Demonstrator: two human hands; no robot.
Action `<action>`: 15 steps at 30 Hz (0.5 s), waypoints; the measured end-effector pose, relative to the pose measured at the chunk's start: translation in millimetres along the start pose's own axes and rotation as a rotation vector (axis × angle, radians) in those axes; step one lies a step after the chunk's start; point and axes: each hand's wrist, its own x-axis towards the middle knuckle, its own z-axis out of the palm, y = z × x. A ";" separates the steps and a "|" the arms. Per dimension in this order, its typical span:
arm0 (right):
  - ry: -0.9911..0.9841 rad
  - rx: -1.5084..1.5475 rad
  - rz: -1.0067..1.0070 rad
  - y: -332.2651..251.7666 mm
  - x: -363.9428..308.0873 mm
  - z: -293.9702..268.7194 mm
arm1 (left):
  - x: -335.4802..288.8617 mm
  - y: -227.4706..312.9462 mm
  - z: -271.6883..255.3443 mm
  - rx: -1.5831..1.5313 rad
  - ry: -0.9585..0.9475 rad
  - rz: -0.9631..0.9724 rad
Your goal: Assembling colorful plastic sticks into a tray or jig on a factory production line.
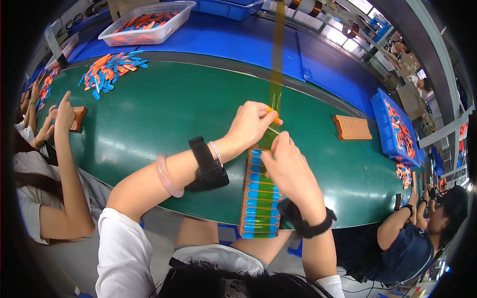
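Observation:
My left hand [251, 123] pinches a strip of translucent amber tape [276, 64] that runs down from above to the green belt [174, 109]. It also grips a small orange tool at the fingertips. My right hand [285, 164] presses the tape's lower end onto a long brown tray [258, 198]. The tray holds a column of blue sticks, and tape covers them. Both wrists wear black straps, and the left forearm has a pink bangle.
A person's hands at the left work over a brown tray [78, 118]. A pile of orange and blue sticks [110, 68] lies at the far left, a white basket [149, 22] behind it. Another ridged brown tray [352, 127] and a blue bin [397, 130] sit at the right beside a seated person.

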 end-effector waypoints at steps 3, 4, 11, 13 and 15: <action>0.064 -0.012 0.038 3.8 25.0 2.8 | -5.9 -7.6 1.8 0.090 0.012 0.002; 0.102 -0.022 0.054 4.3 31.0 1.7 | -5.5 -7.9 2.1 0.089 0.014 0.004; 0.061 0.186 0.118 15.8 25.2 -11.5 | 6.9 -3.9 -3.8 0.000 -0.081 -0.180; 0.182 0.173 0.014 24.6 12.6 -14.1 | 12.6 3.9 -5.1 -0.184 -0.112 -0.157; 0.298 0.179 -0.077 38.0 4.2 -17.2 | 17.5 21.5 -10.0 -0.356 -0.176 -0.105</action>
